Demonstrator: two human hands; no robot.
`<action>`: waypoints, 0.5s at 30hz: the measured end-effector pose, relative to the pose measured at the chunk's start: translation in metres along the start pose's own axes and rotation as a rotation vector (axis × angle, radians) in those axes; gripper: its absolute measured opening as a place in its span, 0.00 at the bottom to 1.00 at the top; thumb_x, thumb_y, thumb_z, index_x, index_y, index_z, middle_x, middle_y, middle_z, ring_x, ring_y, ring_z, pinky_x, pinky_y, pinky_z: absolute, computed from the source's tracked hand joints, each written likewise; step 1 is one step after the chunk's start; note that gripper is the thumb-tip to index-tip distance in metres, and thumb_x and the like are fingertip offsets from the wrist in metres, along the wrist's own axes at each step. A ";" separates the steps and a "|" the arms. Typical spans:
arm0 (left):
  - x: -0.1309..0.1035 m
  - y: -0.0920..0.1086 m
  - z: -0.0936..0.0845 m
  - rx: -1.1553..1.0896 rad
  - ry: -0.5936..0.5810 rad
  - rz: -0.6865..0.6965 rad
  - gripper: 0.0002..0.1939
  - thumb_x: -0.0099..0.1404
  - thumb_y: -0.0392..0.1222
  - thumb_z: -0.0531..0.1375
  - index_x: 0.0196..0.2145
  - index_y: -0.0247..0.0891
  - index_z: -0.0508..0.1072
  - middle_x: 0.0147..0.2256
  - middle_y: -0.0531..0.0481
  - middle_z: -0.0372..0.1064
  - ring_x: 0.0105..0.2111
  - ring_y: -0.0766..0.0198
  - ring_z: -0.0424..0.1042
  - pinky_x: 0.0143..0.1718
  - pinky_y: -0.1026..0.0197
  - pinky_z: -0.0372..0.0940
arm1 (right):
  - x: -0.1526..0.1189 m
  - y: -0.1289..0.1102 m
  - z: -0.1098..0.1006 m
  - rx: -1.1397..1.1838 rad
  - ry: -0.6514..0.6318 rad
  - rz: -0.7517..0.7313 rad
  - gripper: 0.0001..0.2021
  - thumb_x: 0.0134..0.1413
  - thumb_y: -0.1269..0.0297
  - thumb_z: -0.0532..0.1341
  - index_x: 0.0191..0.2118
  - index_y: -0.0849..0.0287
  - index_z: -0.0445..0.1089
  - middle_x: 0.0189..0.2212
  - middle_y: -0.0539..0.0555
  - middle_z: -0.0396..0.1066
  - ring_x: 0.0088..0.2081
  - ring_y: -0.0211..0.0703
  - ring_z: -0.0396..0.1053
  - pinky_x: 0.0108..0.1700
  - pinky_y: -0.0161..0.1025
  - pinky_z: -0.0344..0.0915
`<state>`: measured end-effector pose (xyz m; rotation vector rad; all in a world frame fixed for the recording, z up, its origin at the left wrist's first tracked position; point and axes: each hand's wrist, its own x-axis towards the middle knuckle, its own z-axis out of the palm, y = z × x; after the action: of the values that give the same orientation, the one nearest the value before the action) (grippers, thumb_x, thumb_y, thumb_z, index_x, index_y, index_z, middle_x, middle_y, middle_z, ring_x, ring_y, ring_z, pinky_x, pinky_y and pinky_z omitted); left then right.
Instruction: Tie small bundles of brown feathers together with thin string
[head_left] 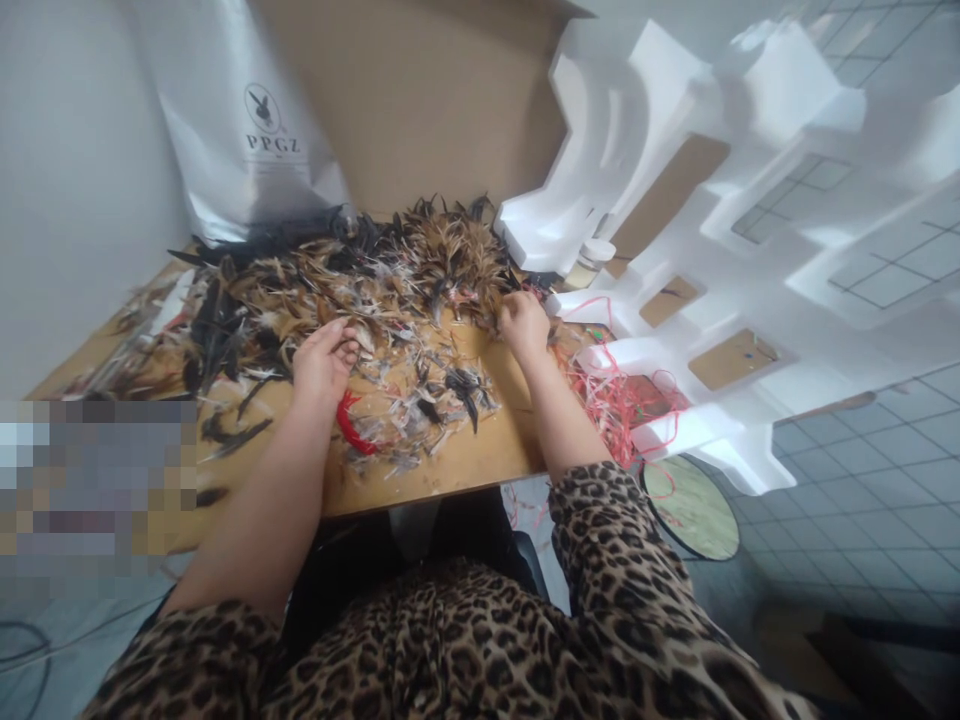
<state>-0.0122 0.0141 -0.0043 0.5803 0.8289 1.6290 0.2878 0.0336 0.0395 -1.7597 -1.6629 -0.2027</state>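
Observation:
A big heap of brown, black and white feathers [360, 275] covers the far part of a wooden table [480, 455]. My left hand [324, 358] rests palm down on the feathers near the table's middle, fingers curled; whether it grips any is unclear. A red tie [351, 425] lies just under its wrist. My right hand [523, 325] reaches into the heap's right edge with fingers closed among brown feathers. Small loose feather scraps [431, 395] lie between both hands.
White foam packing pieces [675, 250] stand at the right of the table, with tangled pink string [615, 400] below them. A silver bag [247, 130] and a cardboard sheet [420, 100] lean at the back. A round stool [694, 505] sits on the tiled floor.

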 end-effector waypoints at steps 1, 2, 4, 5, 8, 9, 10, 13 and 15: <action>0.000 0.000 0.000 -0.001 -0.004 0.001 0.08 0.49 0.35 0.62 0.30 0.32 0.73 0.24 0.50 0.69 0.19 0.72 0.66 0.16 0.71 0.55 | -0.001 -0.009 0.001 0.012 -0.007 -0.049 0.14 0.53 0.66 0.50 0.40 0.60 0.70 0.43 0.58 0.68 0.45 0.46 0.65 0.47 0.40 0.60; 0.000 0.000 0.000 -0.001 -0.009 0.002 0.08 0.49 0.35 0.62 0.30 0.32 0.73 0.24 0.50 0.69 0.19 0.72 0.66 0.16 0.71 0.55 | -0.002 -0.019 0.003 0.024 -0.036 -0.091 0.13 0.53 0.66 0.50 0.39 0.61 0.70 0.42 0.57 0.69 0.45 0.45 0.65 0.48 0.40 0.59; -0.001 0.001 0.001 0.001 -0.019 0.002 0.08 0.49 0.35 0.62 0.30 0.32 0.73 0.24 0.50 0.68 0.19 0.73 0.66 0.16 0.71 0.55 | -0.004 -0.038 0.011 0.050 -0.120 -0.141 0.12 0.52 0.65 0.52 0.36 0.59 0.71 0.39 0.55 0.70 0.44 0.45 0.65 0.48 0.39 0.59; -0.001 0.001 0.001 0.003 -0.024 0.001 0.08 0.49 0.36 0.62 0.30 0.32 0.72 0.24 0.51 0.68 0.19 0.73 0.66 0.16 0.71 0.55 | -0.006 -0.048 0.016 0.061 -0.176 -0.154 0.11 0.52 0.65 0.52 0.34 0.58 0.72 0.38 0.54 0.71 0.43 0.44 0.65 0.48 0.39 0.59; -0.003 0.003 0.003 0.009 -0.035 -0.010 0.08 0.50 0.36 0.62 0.30 0.32 0.72 0.23 0.51 0.69 0.19 0.73 0.66 0.17 0.72 0.56 | -0.012 -0.073 0.038 0.067 -0.308 -0.192 0.10 0.50 0.64 0.54 0.33 0.56 0.72 0.36 0.51 0.71 0.42 0.43 0.65 0.47 0.39 0.59; -0.004 0.003 0.003 0.013 -0.043 -0.013 0.08 0.50 0.36 0.62 0.30 0.32 0.72 0.23 0.51 0.69 0.19 0.73 0.66 0.17 0.72 0.56 | -0.015 -0.080 0.045 0.054 -0.331 -0.210 0.10 0.50 0.63 0.54 0.33 0.55 0.72 0.36 0.51 0.71 0.42 0.43 0.64 0.47 0.39 0.59; -0.005 0.003 0.004 0.018 -0.055 -0.016 0.08 0.50 0.36 0.62 0.30 0.33 0.72 0.23 0.51 0.69 0.19 0.73 0.66 0.17 0.72 0.56 | -0.017 -0.085 0.051 0.039 -0.348 -0.219 0.10 0.50 0.63 0.54 0.33 0.55 0.72 0.36 0.52 0.71 0.42 0.44 0.64 0.47 0.40 0.59; -0.007 0.003 0.005 0.041 -0.109 -0.027 0.08 0.49 0.36 0.63 0.31 0.33 0.73 0.23 0.51 0.69 0.19 0.73 0.65 0.17 0.72 0.56 | -0.023 -0.097 0.066 -0.021 -0.372 -0.221 0.10 0.51 0.63 0.55 0.36 0.55 0.72 0.38 0.54 0.69 0.43 0.46 0.63 0.46 0.42 0.58; -0.008 0.002 0.005 0.066 -0.145 -0.025 0.10 0.49 0.37 0.63 0.31 0.32 0.73 0.23 0.51 0.69 0.19 0.73 0.65 0.17 0.72 0.56 | -0.024 -0.100 0.073 -0.059 -0.396 -0.206 0.10 0.50 0.62 0.56 0.38 0.55 0.72 0.39 0.55 0.68 0.44 0.47 0.62 0.47 0.43 0.58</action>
<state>-0.0076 0.0077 0.0009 0.7227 0.7814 1.5223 0.1667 0.0495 0.0091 -1.7517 -2.1427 0.0071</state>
